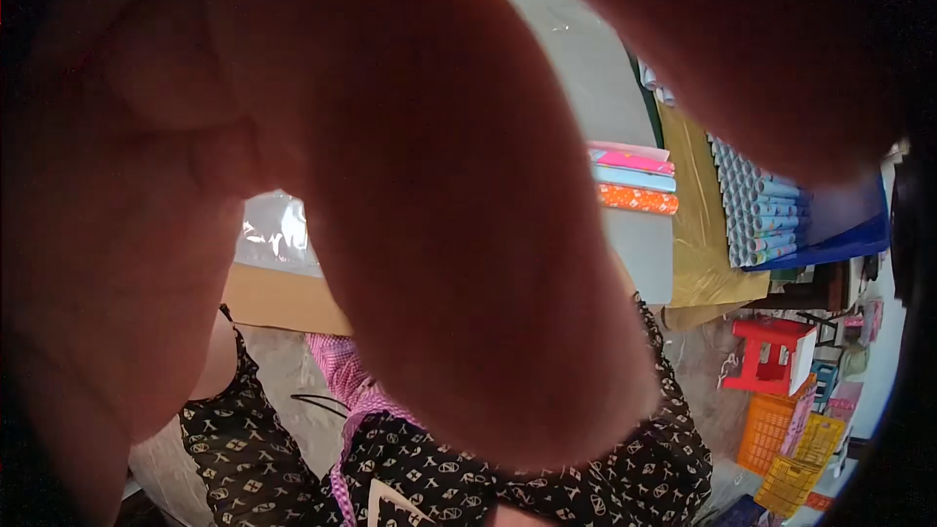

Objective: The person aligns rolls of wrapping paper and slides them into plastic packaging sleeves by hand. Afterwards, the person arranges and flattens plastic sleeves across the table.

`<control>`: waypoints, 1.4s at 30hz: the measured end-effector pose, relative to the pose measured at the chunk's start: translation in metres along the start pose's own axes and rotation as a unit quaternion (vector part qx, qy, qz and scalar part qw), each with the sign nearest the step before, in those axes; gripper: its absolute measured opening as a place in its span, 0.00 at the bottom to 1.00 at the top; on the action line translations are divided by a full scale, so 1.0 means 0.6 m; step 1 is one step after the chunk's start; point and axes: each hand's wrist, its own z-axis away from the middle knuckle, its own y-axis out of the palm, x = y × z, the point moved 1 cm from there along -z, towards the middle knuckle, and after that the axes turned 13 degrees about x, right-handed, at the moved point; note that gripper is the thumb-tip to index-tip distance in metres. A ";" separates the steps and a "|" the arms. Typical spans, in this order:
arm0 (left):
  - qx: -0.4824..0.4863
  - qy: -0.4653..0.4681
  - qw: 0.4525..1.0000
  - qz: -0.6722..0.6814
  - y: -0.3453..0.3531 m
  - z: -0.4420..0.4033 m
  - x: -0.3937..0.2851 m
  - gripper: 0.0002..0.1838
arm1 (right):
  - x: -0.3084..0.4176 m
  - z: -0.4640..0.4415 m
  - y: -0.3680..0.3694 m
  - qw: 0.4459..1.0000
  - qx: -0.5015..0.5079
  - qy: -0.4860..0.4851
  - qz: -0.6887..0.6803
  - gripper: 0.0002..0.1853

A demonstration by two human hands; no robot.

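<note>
Very close to the lens, a hand fills much of the view, dark and blurred. It comes in from the left side and looks like my left hand (459,234). One large finger stretches down across the middle, and another dark finger shape crosses the upper right, apart from it. Nothing is visible between them. Which hand that upper finger belongs to, I cannot tell. Of my right arm, a patterned black sleeve and a sliver of skin show; its hand cannot be made out. Behind the fingers, rolls of patterned paper (636,178) in pink, blue and orange lie on a grey tabletop (639,254).
At the right, a stack of light blue rolls (766,220) stands beside a blue tray (849,224) on brown wrapping. A red stool (771,356), an orange basket (771,429) and a yellow crate (805,464) are beyond. Clear plastic (276,231) lies left.
</note>
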 end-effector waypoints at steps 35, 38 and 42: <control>-0.042 -0.023 0.997 -0.062 0.054 0.044 0.043 0.23 | -0.003 -0.005 -0.006 1.000 0.003 0.013 0.004 0.45; -0.066 -0.168 0.974 -0.138 0.090 0.123 0.112 0.16 | -0.007 -0.006 -0.003 1.000 -0.006 0.010 -0.010 0.46; -0.066 -0.326 0.934 -0.135 0.120 0.246 0.246 0.15 | -0.006 -0.005 -0.005 1.000 -0.006 0.017 0.000 0.46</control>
